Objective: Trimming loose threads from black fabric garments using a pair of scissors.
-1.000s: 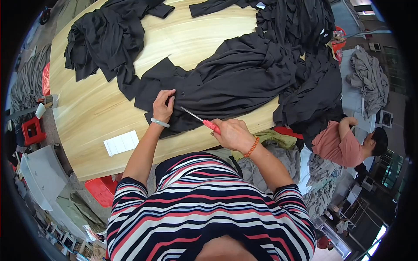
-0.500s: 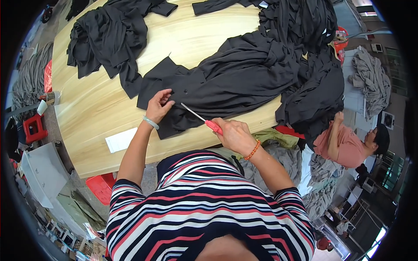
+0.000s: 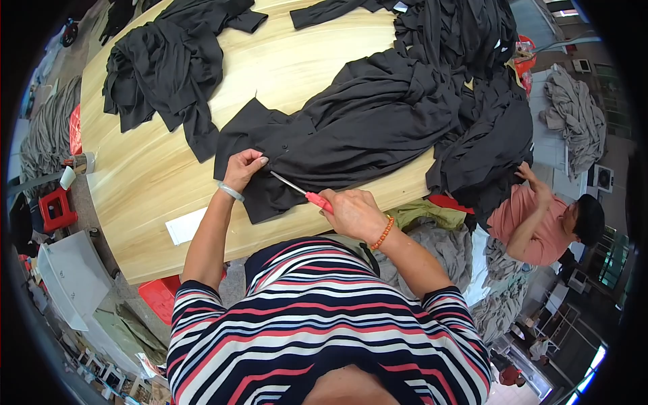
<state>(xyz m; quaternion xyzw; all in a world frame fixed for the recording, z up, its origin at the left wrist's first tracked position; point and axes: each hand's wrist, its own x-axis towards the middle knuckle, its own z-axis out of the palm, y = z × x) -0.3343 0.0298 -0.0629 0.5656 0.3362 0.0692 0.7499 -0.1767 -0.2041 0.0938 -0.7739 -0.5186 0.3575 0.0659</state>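
Observation:
A dark black garment (image 3: 364,115) with small buttons lies spread across the table, its collar-like end toward my left side. Over that end is my left hand (image 3: 243,169), thumb and forefinger pinched together; what is between them, if anything, is too small to make out. My right hand (image 3: 354,212) is wrapped round the red handle of a screwdriver-like tool (image 3: 316,199). Its thin metal shaft points up and left, with the tip over the garment just right of my left fingers. Whether the tip touches the cloth cannot be seen.
The pale wooden table (image 3: 135,196) also bears a black garment pile (image 3: 165,74) at far left, a larger heap (image 3: 486,128) at right and a white paper (image 3: 185,226) near its front edge. A co-worker (image 3: 543,223) in pink handles dark cloth at right. Red stools (image 3: 57,209) stand left.
My left thumb and fingers have closed from apart into a pinch. My right hand has moved slightly left and down with the tool. The co-worker's arms have shifted.

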